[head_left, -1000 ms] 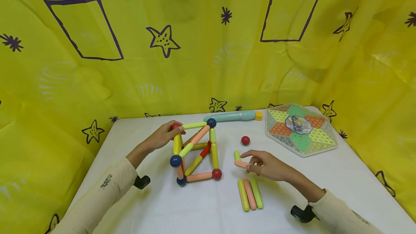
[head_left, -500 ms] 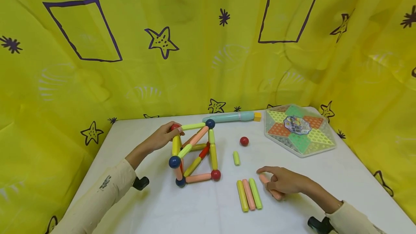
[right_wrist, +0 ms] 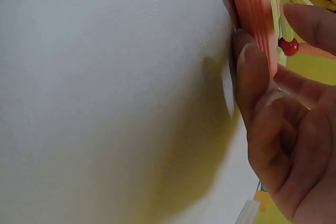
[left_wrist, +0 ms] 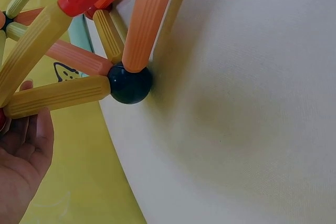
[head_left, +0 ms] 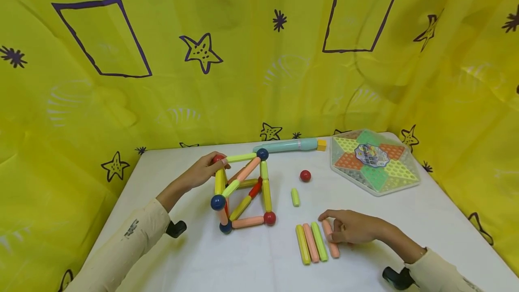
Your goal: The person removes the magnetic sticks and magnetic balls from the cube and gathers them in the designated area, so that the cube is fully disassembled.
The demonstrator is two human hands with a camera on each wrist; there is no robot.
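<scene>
My left hand grips the red ball at the upper left corner of a cube-like frame of coloured magnetic rods and balls. In the left wrist view, its fingers lie by a yellow rod that runs to a dark blue ball. My right hand pinches a salmon-pink magnetic rod on the table. Just left of that rod lie a light green rod, a pink rod and a yellow rod, side by side.
A short light green rod and a loose red ball lie right of the frame. Towards the back are a teal tube-shaped object with a yellow block and a hexagonal Chinese checkers box. A yellow curtain hangs behind.
My right hand has left the short light green rod on the table and moved right and nearer with the salmon-pink rod, setting it beside the row. The left hand has stayed put.
</scene>
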